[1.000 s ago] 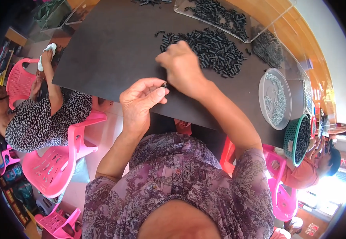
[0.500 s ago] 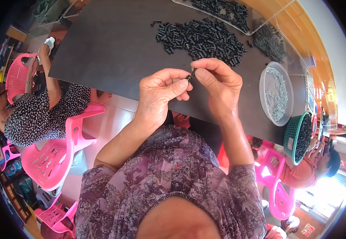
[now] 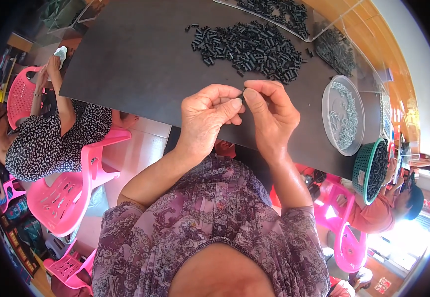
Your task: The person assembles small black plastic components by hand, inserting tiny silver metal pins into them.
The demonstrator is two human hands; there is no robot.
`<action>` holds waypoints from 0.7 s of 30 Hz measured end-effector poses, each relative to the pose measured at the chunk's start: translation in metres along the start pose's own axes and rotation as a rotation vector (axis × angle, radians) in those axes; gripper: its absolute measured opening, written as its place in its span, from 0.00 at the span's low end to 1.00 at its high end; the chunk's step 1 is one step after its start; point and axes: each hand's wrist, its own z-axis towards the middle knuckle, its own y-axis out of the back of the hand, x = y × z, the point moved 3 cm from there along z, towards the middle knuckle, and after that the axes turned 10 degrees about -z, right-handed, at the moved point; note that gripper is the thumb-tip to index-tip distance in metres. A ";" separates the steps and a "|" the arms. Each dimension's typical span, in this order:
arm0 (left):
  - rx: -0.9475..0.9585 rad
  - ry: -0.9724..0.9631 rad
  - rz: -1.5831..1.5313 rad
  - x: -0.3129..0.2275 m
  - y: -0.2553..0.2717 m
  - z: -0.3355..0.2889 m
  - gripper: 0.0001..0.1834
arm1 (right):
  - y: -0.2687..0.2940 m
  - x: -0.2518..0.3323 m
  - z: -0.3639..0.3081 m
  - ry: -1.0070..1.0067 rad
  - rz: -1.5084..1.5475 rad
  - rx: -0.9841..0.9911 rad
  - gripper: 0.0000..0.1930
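Note:
Over the near edge of the dark table (image 3: 126,64), my two hands meet with their fingertips together. A small black plastic part (image 3: 242,95) is pinched between them, mostly covered by the fingers. My left hand (image 3: 205,116) grips it between thumb and forefinger. On the other side, my right hand (image 3: 274,111) pinches at the same spot; whether it has a separate piece cannot be made out. Beyond my hands lies a loose heap of small black cylindrical parts (image 3: 254,49). To the right stands a round clear plastic dish (image 3: 327,116) with small silvery pieces in it.
A green basket (image 3: 361,168) full of black parts sits at the table's right edge. Clear trays (image 3: 318,37) with more black parts are at the far right. Pink chairs (image 3: 59,203) stand left and right. One person (image 3: 59,123) sits at left, another (image 3: 378,213) at right.
My hands have shifted slightly nearer to me, and their fingertips have closed together, so the black part shows less than before.

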 end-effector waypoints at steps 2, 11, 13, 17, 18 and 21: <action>-0.007 -0.057 -0.007 0.002 -0.003 0.000 0.08 | 0.000 0.001 -0.002 0.047 -0.075 -0.039 0.07; 0.034 -0.001 -0.025 0.004 -0.003 -0.002 0.08 | 0.014 0.003 0.000 0.013 -0.059 0.039 0.08; 0.034 -0.027 0.010 0.006 -0.005 -0.002 0.08 | 0.016 0.003 -0.001 0.010 -0.065 0.047 0.08; 0.010 -0.111 0.061 0.008 -0.009 -0.004 0.09 | 0.016 0.004 -0.003 0.047 -0.117 0.007 0.09; 0.011 -0.110 0.063 0.007 -0.009 -0.004 0.09 | 0.016 0.005 -0.003 0.060 -0.132 -0.001 0.09; 0.027 -0.103 0.067 0.004 -0.007 -0.004 0.09 | 0.020 0.011 0.004 0.000 -0.089 0.108 0.10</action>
